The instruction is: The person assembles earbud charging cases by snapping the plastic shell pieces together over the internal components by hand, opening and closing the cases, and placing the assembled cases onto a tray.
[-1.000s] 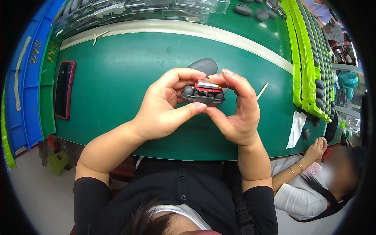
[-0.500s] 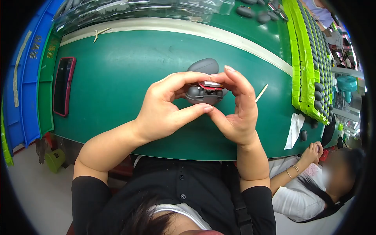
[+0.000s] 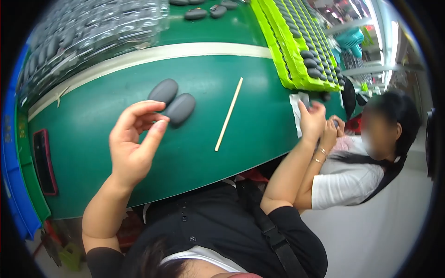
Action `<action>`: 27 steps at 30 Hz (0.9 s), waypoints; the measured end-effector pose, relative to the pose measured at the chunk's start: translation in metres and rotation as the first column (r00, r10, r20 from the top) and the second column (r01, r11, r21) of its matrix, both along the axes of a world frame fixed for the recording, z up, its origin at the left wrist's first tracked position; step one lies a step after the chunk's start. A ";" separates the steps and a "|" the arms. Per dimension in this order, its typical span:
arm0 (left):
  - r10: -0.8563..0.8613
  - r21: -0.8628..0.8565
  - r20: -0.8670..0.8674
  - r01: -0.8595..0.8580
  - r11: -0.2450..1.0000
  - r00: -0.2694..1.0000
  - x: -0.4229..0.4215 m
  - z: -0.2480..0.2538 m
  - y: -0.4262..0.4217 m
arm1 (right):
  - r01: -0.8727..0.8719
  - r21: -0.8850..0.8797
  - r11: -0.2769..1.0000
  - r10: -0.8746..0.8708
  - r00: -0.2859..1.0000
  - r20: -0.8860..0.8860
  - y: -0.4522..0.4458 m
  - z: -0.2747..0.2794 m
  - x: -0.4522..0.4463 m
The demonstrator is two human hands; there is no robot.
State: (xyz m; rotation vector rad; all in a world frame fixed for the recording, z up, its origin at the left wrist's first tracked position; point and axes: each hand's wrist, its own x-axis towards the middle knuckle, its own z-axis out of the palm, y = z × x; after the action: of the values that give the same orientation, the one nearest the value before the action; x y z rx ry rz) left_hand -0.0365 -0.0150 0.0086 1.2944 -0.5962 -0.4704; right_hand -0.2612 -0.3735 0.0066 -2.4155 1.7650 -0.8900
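My left hand (image 3: pixel 138 146) hovers above the green table, holding nothing, with thumb and fingers curved and apart. Just past its fingertips lie two dark grey oval earbud cases, a farther case (image 3: pixel 163 90) and a nearer case (image 3: pixel 181 109), both closed. My right hand (image 3: pixel 313 121) reaches far to the right, near a co-worker's hands. Its thumb and fingers look apart. Right behind the thumb, a grey case (image 3: pixel 304 98) shows in part against white paper (image 3: pixel 295 113); whether the hand touches it is hard to make out. A thin wooden stick (image 3: pixel 229 114) lies between my hands.
A lime-green tray (image 3: pixel 282 69) packed with grey cases stands at the back right. Stacked clear plastic trays (image 3: pixel 97 37) fill the back left. A phone (image 3: pixel 44 162) lies at the left edge beside blue and green crates. A co-worker (image 3: pixel 350 185) sits close on the right.
My hands have parted, and the open earbud case they held together is out of them. My right hand has moved far right; the left is now empty. The view has turned right.
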 end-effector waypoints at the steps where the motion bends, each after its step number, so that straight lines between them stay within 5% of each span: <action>1: -0.021 0.003 0.027 0.021 1.000 0.999 0.002 -0.003 0.001 | 0.124 -0.007 0.992 -0.124 0.992 -0.019 -0.001 -0.001 -0.009; 6: -0.042 0.021 0.094 0.040 0.999 0.995 0.003 -0.007 0.001 | 0.166 -0.019 0.986 -0.166 0.968 -0.190 -0.028 -0.040 -0.042; 7: -0.029 0.026 0.084 0.026 0.999 0.996 0.002 -0.004 0.002 | 0.197 -0.191 0.962 -0.243 0.937 -0.253 -0.011 -0.028 -0.030; 10: -0.019 0.019 0.093 0.017 1.000 0.996 0.006 -0.006 0.001 | 0.039 -0.323 0.946 -0.057 0.997 -0.044 0.018 0.021 0.018; 12: -0.023 0.038 0.079 0.020 0.999 0.997 0.005 -0.006 0.001 | -0.371 -0.305 0.877 0.443 0.871 0.214 0.035 0.042 0.088; 13: -0.030 0.047 0.076 0.026 0.999 0.997 0.005 -0.006 0.001 | -0.542 0.008 0.840 0.513 0.800 0.311 0.042 0.052 0.126; 14: -0.044 0.057 0.082 0.040 0.998 0.996 0.005 -0.006 0.000 | -0.693 0.143 0.706 0.633 0.709 0.312 0.026 0.045 0.164; 15: -0.055 0.066 0.090 0.049 0.997 0.994 0.005 -0.005 0.001 | -0.657 0.376 0.653 0.603 0.752 0.265 0.016 0.038 0.205; 16: -0.061 0.074 0.098 0.054 0.996 0.993 0.005 -0.005 0.001 | -0.638 0.325 0.698 0.654 0.753 0.074 0.004 0.025 0.243; 21: 0.014 0.063 0.070 -0.018 0.998 0.997 0.010 -0.004 -0.001 | -0.161 0.332 0.929 0.249 0.938 -0.242 0.006 0.013 0.358; 24: 0.011 0.078 0.093 -0.018 0.997 0.996 0.011 -0.005 0.000 | -0.203 0.415 0.887 0.369 0.852 -0.372 0.006 0.016 0.362; 27: -0.004 0.071 0.052 0.000 0.997 0.999 0.011 -0.005 0.000 | -0.221 0.451 0.865 0.384 0.869 -0.311 -0.021 -0.010 0.362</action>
State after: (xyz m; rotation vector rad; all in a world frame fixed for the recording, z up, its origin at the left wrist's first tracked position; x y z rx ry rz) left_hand -0.0259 -0.0154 0.0032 1.3774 -0.6291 -0.4644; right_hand 0.1008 -0.3946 -0.0035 -2.5893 1.3912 0.0069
